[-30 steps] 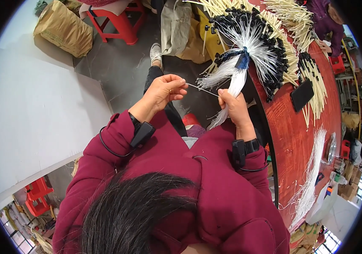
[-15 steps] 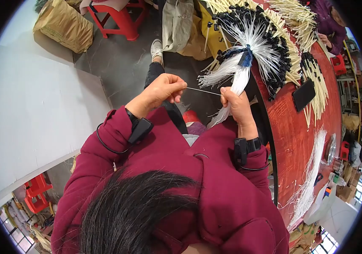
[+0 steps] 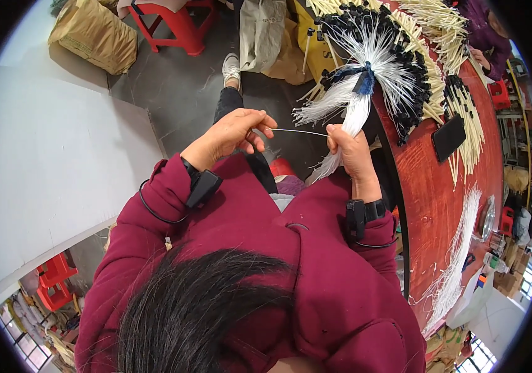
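A single white string runs between my two hands, bowed slightly upward. My left hand has its end between thumb and fingers, the other fingers loosely curled. My right hand is closed, pinching the string's other end between thumb and forefinger. Against that hand hangs the tail of a bundle of white strings; whether its fingers also grip the tail is hidden. A dark blue cloth strip ties the bundle, whose loose ends fan out over the table's edge.
On the red table lie pale sticks with black tips, a black phone and a heap of white strings. Another person's hand is at the far right. A white panel stands left; a red stool is ahead.
The string between my hands has gone from straight to slightly bowed. My left hand's fingers have loosened a little, and my right hand has shifted slightly right.
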Demonstrator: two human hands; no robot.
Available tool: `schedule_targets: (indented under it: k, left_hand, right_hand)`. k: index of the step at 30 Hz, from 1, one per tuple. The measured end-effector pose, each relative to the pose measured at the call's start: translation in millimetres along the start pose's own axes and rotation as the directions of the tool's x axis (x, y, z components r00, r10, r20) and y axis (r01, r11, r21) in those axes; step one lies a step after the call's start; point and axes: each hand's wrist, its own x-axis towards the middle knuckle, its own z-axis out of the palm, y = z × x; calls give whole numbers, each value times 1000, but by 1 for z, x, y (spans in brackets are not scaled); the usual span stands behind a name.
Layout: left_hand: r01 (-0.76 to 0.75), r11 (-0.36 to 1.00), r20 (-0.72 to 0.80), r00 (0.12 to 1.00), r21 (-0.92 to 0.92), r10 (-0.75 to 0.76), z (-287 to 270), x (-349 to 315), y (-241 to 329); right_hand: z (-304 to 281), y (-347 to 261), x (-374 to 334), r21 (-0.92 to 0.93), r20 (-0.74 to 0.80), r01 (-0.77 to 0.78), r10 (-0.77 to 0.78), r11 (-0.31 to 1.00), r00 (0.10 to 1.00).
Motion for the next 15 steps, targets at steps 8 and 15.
schedule_targets:
  k: [8, 15]
  left_hand:
    - [-44, 995, 166, 984, -95, 60, 0, -3, 1]
    - [-78, 927, 293, 936, -367, 194, -4, 2, -7]
  right_hand:
    - [1, -1, 0, 18, 9, 12, -12, 1000, 1000]
    - [-1, 2, 1, 26, 13, 6, -7, 1000, 1000]
